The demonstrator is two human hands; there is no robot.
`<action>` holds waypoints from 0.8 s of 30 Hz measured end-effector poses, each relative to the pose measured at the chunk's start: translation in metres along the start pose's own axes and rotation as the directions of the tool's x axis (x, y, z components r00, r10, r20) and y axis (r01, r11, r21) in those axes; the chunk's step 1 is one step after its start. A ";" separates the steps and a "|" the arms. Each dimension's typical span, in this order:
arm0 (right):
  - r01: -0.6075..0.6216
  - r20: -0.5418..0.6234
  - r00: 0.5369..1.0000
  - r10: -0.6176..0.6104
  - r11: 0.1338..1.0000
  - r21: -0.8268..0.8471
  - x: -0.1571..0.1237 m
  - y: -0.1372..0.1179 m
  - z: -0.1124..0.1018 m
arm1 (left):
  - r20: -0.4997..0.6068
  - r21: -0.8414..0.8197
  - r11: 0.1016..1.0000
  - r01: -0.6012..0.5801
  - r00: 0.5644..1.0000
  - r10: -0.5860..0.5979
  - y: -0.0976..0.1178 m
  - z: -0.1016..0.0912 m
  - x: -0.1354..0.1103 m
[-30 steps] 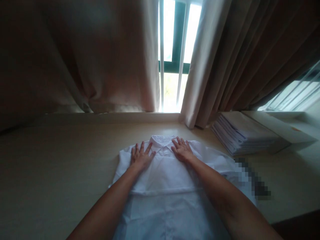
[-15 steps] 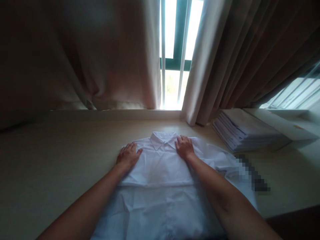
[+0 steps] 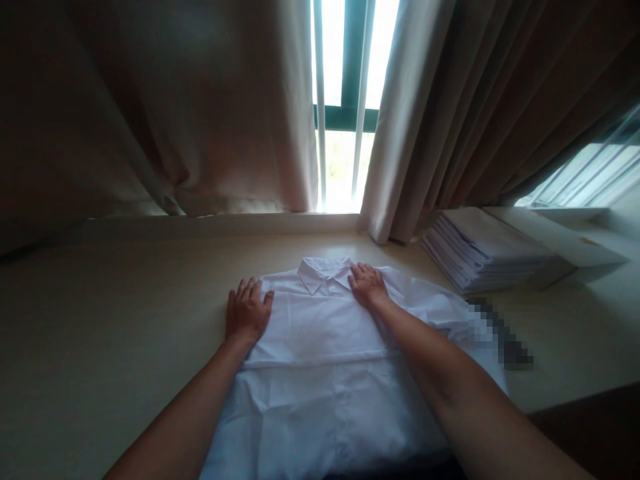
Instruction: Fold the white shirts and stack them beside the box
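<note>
1. White shirt point(image 3: 310, 327) spread on the worktop point(image 3: 125, 320); smoothing, by the look of it!
2. Left hand point(image 3: 249, 312) at the shoulder edge, fingers parted, gripping nothing.
3. Right hand point(image 3: 369, 285) beside the collar point(image 3: 313, 275), fingers bent; pinching? Can't tell.
4. Next probably calls for light, even pressure.

A pale, smooth table point(image 3: 125, 320) is extending across the view, its near edge showing at the lower right. A white shirt point(image 3: 315, 327) is lying spread on it, collar at the far end and creases crossing the body, while a stack of folded white cloth point(image 3: 505, 243) is resting farther right beside a pale box point(image 3: 560, 233). A pixelated dark item point(image 3: 513, 343) is lying by the shirt's right side, its exact support being unclear.
</note>
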State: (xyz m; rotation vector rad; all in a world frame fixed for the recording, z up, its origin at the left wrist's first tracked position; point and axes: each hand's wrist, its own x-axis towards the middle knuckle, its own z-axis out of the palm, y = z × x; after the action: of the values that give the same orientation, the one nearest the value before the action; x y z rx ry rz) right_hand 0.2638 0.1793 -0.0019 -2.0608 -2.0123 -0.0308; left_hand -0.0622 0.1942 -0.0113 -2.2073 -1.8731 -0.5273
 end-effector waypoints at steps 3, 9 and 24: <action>-0.002 -0.017 1.000 0.002 1.000 -0.008 -0.001 -0.001 -0.001 | -0.069 -0.020 0.999 -0.041 0.997 0.039 0.003 -0.010 -0.003; -0.002 -0.020 1.000 0.002 1.000 -0.018 -0.002 -0.004 -0.004 | 0.043 -0.018 0.995 -0.098 0.994 0.099 0.009 -0.029 -0.009; -0.009 -0.109 0.994 0.018 0.997 0.082 -0.004 -0.008 -0.012 | 0.255 0.026 0.996 -0.091 0.963 0.081 -0.022 -0.042 -0.095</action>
State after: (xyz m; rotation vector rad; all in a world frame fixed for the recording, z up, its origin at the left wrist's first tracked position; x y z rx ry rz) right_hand 0.2580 0.1727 0.0104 -1.9780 -1.9022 -0.0570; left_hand -0.1025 0.0962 -0.0120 -2.4151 -1.8740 -0.1987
